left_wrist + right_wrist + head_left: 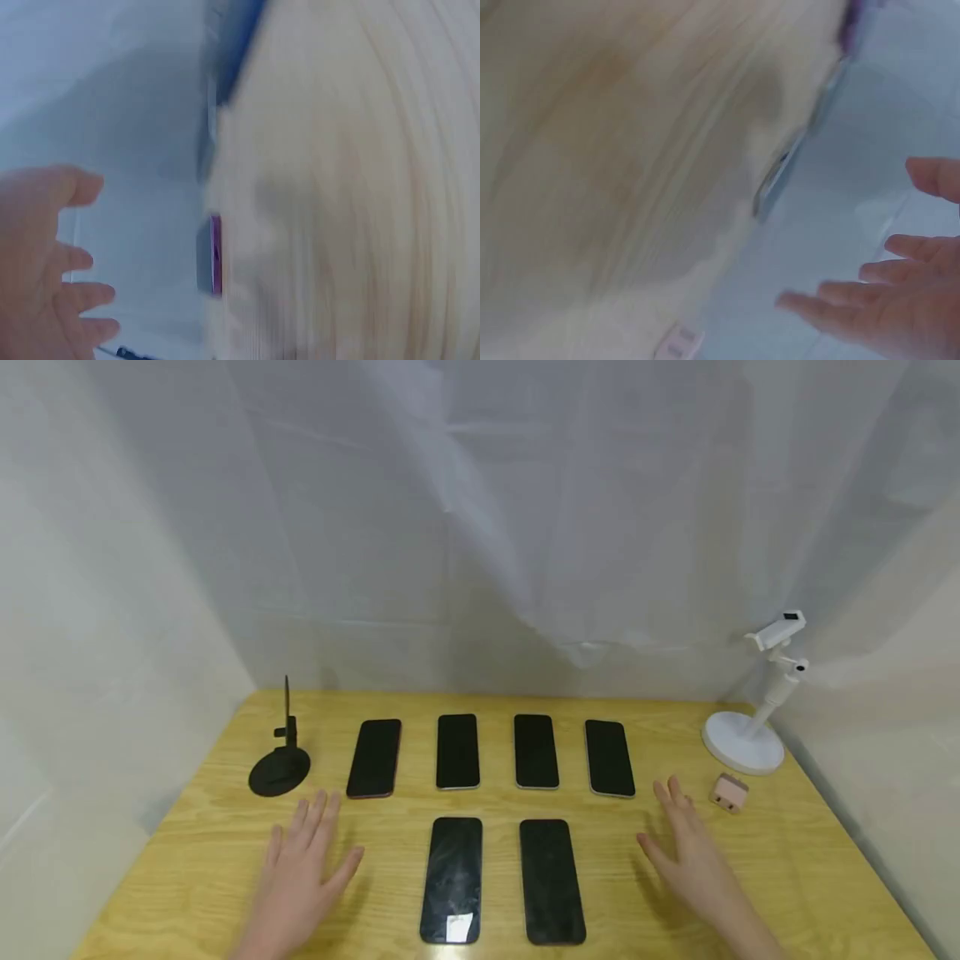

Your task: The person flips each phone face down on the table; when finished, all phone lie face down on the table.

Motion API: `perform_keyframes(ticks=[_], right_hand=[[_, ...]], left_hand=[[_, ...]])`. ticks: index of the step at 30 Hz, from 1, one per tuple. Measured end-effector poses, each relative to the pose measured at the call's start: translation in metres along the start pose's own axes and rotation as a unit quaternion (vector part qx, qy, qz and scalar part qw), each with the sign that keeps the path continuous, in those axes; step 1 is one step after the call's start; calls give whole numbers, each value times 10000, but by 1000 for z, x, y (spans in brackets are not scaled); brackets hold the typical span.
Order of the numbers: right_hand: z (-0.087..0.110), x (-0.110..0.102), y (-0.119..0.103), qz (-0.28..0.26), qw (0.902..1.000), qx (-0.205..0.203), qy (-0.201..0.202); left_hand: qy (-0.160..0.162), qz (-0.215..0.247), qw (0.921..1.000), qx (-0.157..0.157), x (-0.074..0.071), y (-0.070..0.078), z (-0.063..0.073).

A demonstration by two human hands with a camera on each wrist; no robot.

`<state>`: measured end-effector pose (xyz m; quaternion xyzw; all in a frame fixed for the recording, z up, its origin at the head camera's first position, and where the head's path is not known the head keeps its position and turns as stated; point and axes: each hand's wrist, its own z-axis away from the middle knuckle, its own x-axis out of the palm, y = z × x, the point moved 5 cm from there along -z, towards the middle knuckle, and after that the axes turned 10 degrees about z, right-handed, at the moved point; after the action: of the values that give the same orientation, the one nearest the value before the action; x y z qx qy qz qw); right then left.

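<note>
My left hand hovers over the left part of the table with its fingers spread, holding nothing. On the other side my right hand is likewise spread and holds nothing, near a pink charger plug. Between the hands lie two dark smartphones, the left one with a bright reflection and the right one. Behind them is a row of several more phones, from a red-edged phone nearest my left fingertips to a silver-edged phone nearest my right hand. Both wrist views are blurred.
A black stand with a round base is at the back left of the wooden table. A white jointed stand is at the back right. Pale sheeting hangs behind the table and at both sides.
</note>
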<state>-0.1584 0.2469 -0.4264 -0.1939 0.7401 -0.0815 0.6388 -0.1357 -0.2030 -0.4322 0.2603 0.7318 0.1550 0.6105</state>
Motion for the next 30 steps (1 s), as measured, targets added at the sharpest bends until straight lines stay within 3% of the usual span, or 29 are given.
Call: perform_keyframes(ticks=[3,7,11,13,15,17,20,25,28,30], right_hand=[[2,1,-8,-967,9952,137,-1],[4,5,-20,-1926,9803,432,18],[4,16,-31,-2815,9554,862,-210],[5,23,-38,-3356,9352,1057,-411],[7,30,-45,-3946,9086,1230,-606],[8,39,-52,-4409,8844,1306,-801],[8,50,-61,-4796,8615,1300,-1046],[9,66,-76,-4959,8438,1256,-1622],[11,75,-86,-4905,8378,1226,-2058],[12,83,-93,-4991,8258,1230,-2319]], left_hand=[[-72,917,9954,-273,2,8,0],[-394,1983,9755,-868,6,15,2],[-681,3108,9352,-1556,13,20,5],[-713,3616,9120,-1801,17,23,7],[-651,4031,8927,-1908,21,25,8],[-609,4319,8784,-1951,24,25,9],[-552,4672,8593,-2005,30,25,11],[-717,4961,8331,-2340,44,25,13],[-888,5046,8230,-2453,57,27,16],[-931,5142,8154,-2490,63,29,17]])
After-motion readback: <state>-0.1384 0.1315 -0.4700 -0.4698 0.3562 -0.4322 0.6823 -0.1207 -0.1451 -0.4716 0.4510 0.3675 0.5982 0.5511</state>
